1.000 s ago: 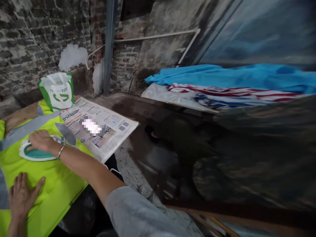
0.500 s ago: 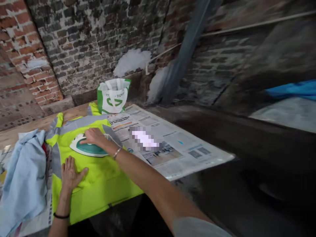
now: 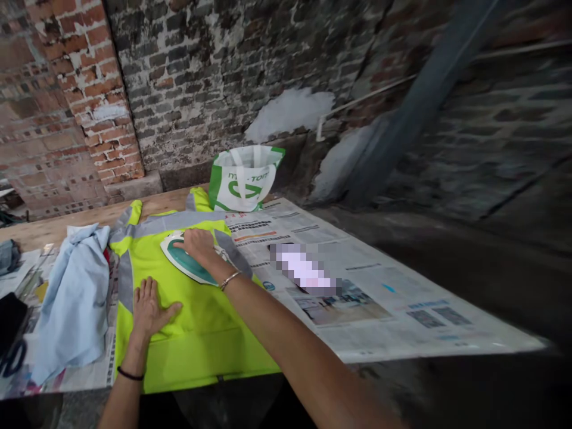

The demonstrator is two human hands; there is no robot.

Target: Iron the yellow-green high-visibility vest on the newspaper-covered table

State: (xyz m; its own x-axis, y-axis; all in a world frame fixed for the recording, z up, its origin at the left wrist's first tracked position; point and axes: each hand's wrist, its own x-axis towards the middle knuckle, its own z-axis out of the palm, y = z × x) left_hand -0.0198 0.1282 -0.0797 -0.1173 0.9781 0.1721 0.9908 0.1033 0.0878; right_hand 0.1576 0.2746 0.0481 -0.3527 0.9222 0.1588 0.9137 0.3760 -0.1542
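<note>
Head view: hi-vis top (image 3: pixel 203 325) lies flat on the table (image 3: pixel 42 231), hem toward the wearer, grey bands across its far part and along the sides. Iron (image 3: pixel 190 264) (white shell, teal body) sits on the top, upper middle, right of center.

Right hand (image 3: pixel 199 244) is closed around the iron's handle, arm reaching across from the right, silver bracelet (image 3: pixel 229 280) at the wrist. Left hand (image 3: pixel 149 313) holds nothing: palm down on the top, fingers spread, thumb stuck out toward the iron but apart from it. Black band (image 3: pixel 130 375) on that wrist.

Right of the top: newspaper (image 3: pixel 402 292) covering the table, with a pixelated item (image 3: pixel 304 268) on it (can't tell what). Green-and-white bag (image 3: pixel 245 182) stands upright at the paper's far end, just beyond the top.

Left of the top: pale blue cloth (image 3: pixel 74 307), crumpled, right beside it, lying over more printed paper. Further left, a black item (image 3: pixel 11 322), cut off by the frame edge, also unclear, with dark loops just below.

Backdrop: worn brick wall (image 3: pixel 196 77) with white patches; slanted grey post (image 3: pixel 420 110) on the right, blurred.
</note>
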